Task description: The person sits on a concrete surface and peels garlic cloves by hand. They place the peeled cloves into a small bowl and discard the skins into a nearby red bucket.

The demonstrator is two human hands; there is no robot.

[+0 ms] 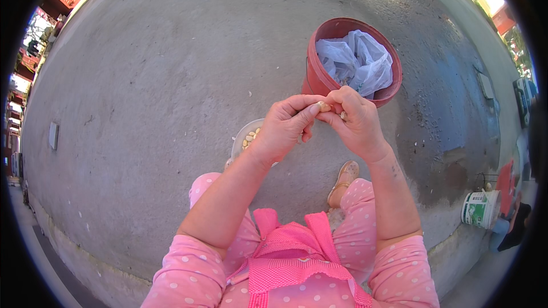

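Note:
My left hand pinches a pale garlic clove between thumb and forefinger. My right hand meets it from the other side, its fingertips on the same clove. A second small pale piece, apparently garlic too, is tucked in the curled fingers of my right hand. Below and partly hidden by my left hand, a light-coloured bowl on the ground holds several peeled cloves. Just beyond my hands stands a red bucket lined with a crumpled translucent plastic bag.
Concrete ground spreads around me, with a dark wet patch to the right. A white bucket with a green label stands at the right, near a partly visible person. My sandalled foot is below my right hand.

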